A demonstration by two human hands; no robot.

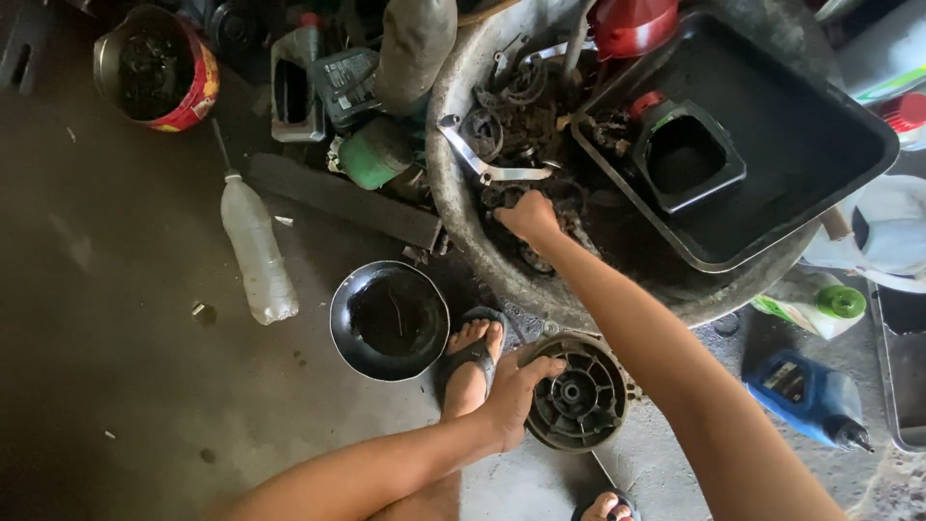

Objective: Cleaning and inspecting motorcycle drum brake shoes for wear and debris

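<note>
My left hand [516, 391] rests on the rim of a round, ribbed grey metal part [582, 396] that lies on the floor beside my sandalled foot [470, 362]. My right hand [529, 214] reaches into a big, dirty round basin [461, 217], fingers closed down among greasy chain and sprocket parts [526, 111]; what it grips is hidden. A shiny wrench [487, 164] lies in the basin just above that hand.
A black tray [820, 135] with a small black box [687, 154] leans on the basin. On the floor lie a black bowl [389, 320], a clear plastic bottle [257, 256], a red can [154, 68], a blue oil jug [808, 396] and a green-capped bottle [820, 307].
</note>
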